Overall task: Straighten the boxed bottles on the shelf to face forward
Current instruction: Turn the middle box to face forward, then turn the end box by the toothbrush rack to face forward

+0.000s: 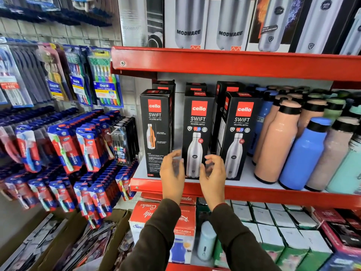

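Three black Cello Swift boxes stand at the front of the red shelf (254, 194). The left box (156, 132) shows a side panel with an orange cutaway bottle. The middle box (197, 132) and the right box (239, 133) show their fronts with a steel bottle. More black boxes (224, 89) stand behind them. My left hand (172, 173) and my right hand (214, 173) hover on either side of the middle box's lower part, fingers curled and apart, blurred. Neither hand visibly grips the box.
Loose peach, blue, lilac and mint bottles (304, 151) crowd the shelf to the right. Modware boxes (187, 22) fill the shelf above. Toothbrush packs (88, 149) hang on the wall at left. Red and white boxes (162, 218) sit below.
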A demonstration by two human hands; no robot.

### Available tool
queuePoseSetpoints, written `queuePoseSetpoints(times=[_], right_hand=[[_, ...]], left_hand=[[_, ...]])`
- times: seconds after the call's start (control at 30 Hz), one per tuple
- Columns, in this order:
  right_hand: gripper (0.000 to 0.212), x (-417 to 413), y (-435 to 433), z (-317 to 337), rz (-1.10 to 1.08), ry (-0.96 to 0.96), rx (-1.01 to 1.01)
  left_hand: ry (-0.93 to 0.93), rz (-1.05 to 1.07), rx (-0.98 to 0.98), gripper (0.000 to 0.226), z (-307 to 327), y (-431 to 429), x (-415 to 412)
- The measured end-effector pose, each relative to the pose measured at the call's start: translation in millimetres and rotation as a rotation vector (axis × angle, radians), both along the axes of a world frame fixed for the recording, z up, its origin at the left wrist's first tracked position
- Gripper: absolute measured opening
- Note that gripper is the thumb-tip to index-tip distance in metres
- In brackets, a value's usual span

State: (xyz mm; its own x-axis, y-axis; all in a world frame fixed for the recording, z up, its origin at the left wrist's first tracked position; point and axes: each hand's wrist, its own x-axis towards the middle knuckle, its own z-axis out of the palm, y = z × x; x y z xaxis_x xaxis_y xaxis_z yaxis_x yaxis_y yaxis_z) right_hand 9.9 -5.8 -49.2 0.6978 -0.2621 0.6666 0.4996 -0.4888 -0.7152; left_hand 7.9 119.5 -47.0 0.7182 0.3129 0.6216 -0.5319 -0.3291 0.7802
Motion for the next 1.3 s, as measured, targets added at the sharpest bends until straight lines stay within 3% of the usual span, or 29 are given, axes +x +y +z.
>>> queuePoseSetpoints(times=[0.17,0.3,0.5,0.7,1.07,1.3], right_hand=[[0.027,-3.6,32.2,8.2,0.125,-0.043,0.002],[0.041,1.0,59.5,10.3,0.248,0.071,-0.016],[0.051,18.4,95.3,11.1,0.274,0.292,-0.142],[0.062,21.9,109.9,5.6,0.269,0.377,-0.073],[0.091,18.4,120.3,14.1,0.259,0.254,-0.005],[0.091,19.6,125.8,16.8,0.199,0.235,0.005]], left_hand=[[-0.142,0.165,0.046,0.030,5.3,23.6,-2.5],[-0.021,0.233,-0.035,0.046,7.6,54.3,6.2],[0.203,0.055,0.044,0.043,2.8,99.4,30.0],[0.229,-0.067,-0.038,0.031,2.3,115.2,38.7],[0.146,-0.086,-0.187,0.032,14.5,128.7,27.2],[0.117,-0.064,-0.192,0.028,8.0,128.7,22.2]])
